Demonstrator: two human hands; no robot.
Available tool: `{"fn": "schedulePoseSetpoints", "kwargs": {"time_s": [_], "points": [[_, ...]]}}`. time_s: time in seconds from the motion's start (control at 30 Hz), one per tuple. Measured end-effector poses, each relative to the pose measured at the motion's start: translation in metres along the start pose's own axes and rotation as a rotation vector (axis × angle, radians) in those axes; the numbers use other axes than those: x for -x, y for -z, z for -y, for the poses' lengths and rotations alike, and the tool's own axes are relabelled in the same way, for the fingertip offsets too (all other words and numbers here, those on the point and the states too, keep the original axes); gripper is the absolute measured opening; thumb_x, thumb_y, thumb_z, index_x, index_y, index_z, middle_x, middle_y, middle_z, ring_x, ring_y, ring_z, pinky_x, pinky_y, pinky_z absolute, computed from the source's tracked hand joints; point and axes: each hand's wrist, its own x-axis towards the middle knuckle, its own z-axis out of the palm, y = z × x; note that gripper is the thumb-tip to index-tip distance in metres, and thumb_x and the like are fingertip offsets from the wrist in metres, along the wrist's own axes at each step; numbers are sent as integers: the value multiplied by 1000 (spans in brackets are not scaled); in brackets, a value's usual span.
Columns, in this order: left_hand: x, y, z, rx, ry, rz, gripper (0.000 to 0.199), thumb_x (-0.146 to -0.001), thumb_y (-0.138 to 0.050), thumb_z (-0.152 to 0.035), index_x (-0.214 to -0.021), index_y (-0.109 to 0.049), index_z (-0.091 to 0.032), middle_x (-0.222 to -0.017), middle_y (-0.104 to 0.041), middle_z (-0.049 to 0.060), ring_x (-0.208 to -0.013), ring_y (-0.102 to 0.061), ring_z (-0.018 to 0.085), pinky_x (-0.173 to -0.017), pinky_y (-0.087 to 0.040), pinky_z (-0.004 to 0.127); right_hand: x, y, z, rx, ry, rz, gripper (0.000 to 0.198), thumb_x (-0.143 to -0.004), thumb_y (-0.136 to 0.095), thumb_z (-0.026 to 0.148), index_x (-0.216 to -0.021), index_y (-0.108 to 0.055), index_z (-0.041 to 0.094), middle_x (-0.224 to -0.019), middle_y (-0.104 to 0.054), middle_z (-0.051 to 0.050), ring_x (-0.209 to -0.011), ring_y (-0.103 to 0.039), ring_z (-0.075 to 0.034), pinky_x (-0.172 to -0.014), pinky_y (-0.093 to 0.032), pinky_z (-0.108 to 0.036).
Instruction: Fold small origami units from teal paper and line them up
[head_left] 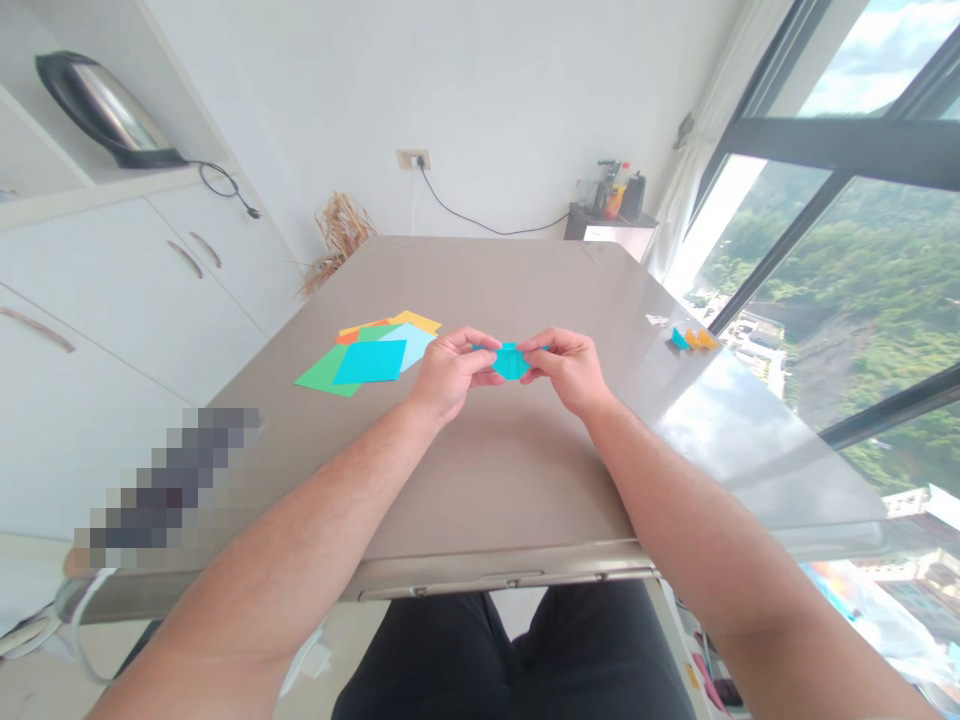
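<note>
A small folded piece of turquoise paper (511, 362) is held up above the table between my two hands. My left hand (454, 370) pinches its left end, thumb and fingers closed on it. On the other side, my right hand (564, 366) grips the right end the same way. The paper's middle shows creases and angled lower corners; its ends are covered by my fingers. Left of my left hand lie loose coloured paper sheets, with a blue sheet (370, 362) on top of a green sheet (322, 374) and orange and yellow ones behind.
Small folded paper pieces, a blue one (680, 339) and orange ones (701, 340), sit near the right edge of the table (487, 480). A blurred dark object (172, 490) is at the left edge. Bottles (616, 195) stand on a cabinet behind; a kettle (112, 110) rests on a shelf.
</note>
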Motion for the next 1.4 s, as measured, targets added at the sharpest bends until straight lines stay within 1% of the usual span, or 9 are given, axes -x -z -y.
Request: {"fn": "schedulePoseSetpoints", "kwargs": {"time_s": [0.23, 0.43, 0.7, 0.83, 0.9, 1.0, 1.13, 1.3, 1.4], "points": [[0, -1, -1, -9, 33, -29, 19, -63, -78, -21, -79, -68, -17, -77, -70, 3, -69, -69, 18, -58, -60, 31, 0, 1, -2, 122, 54, 7, 6, -66, -71, 24, -71, -73, 21, -68, -70, 1, -62, -70, -17, -62, -62, -33], [-1, 1, -3, 32, 36, -32, 19, -63, -78, -19, -79, -68, -16, -78, -70, 3, -70, -70, 17, -63, -62, 33, 2, 2, 2, 133, 8, 23, 8, -69, -74, 27, -74, -74, 20, -71, -73, -1, -64, -73, -19, -66, -61, -34], [-2, 3, -3, 20, -34, -65, 19, -64, -79, -22, -80, -70, -15, -78, -69, 2, -72, -70, 18, -67, -64, 36, 2, 1, 2, 57, -55, -32, 32, -77, -76, 40, -61, -60, 19, -64, -70, -4, -65, -72, -20, -63, -62, -34], [-1, 3, 0, -95, -130, -48, 19, -66, -80, -26, -78, -70, -15, -75, -68, 2, -71, -69, 18, -67, -65, 36, 1, -2, 3, 30, -69, -92, 45, -72, -82, 43, -61, -43, 22, -54, -60, 3, -61, -72, -20, -57, -60, -31], [-1, 3, 2, -163, -171, -35, 20, -67, -81, -28, -78, -70, -15, -69, -66, 0, -65, -68, 16, -66, -65, 36, 1, -2, 3, 18, -76, -97, 42, -67, -86, 41, -71, -48, 23, -57, -62, 5, -58, -70, -19, -56, -60, -31], [-1, 5, 4, -225, -202, -12, 20, -69, -81, -30, -78, -70, -16, -67, -66, -1, -61, -67, 15, -67, -65, 35, 0, -1, 4, 48, -117, -13, 37, -68, -84, 42, -90, -62, 21, -71, -71, 2, -61, -71, -17, -60, -61, -32], [0, 5, 4, -258, -214, 20, 22, -70, -81, -32, -79, -69, -16, -73, -70, 2, -67, -70, 17, -68, -65, 34, 0, 2, 2, 128, -143, 64, 26, -71, -80, 40, -80, -71, 17, -74, -73, -3, -69, -72, -17, -67, -60, -31], [0, 4, 2, -209, -157, -26, 36, -71, -84, -35, -98, -70, -18, -69, -69, 0, -66, -70, 18, -65, -64, 35, 0, 0, -2, 245, -86, 22, 19, -75, -76, 37, -80, -72, 19, -70, -71, -1, -65, -69, -17, -64, -55, -31], [-2, 5, 4, -181, -66, -10, 38, -69, -86, -43, -90, -71, -15, -71, -71, 3, -68, -71, 19, -64, -63, 35, 1, -2, -3, 349, -14, -10, 19, -76, -73, 37, -81, -73, 19, -68, -69, -1, -63, -67, -17, -59, -49, -28]]}}
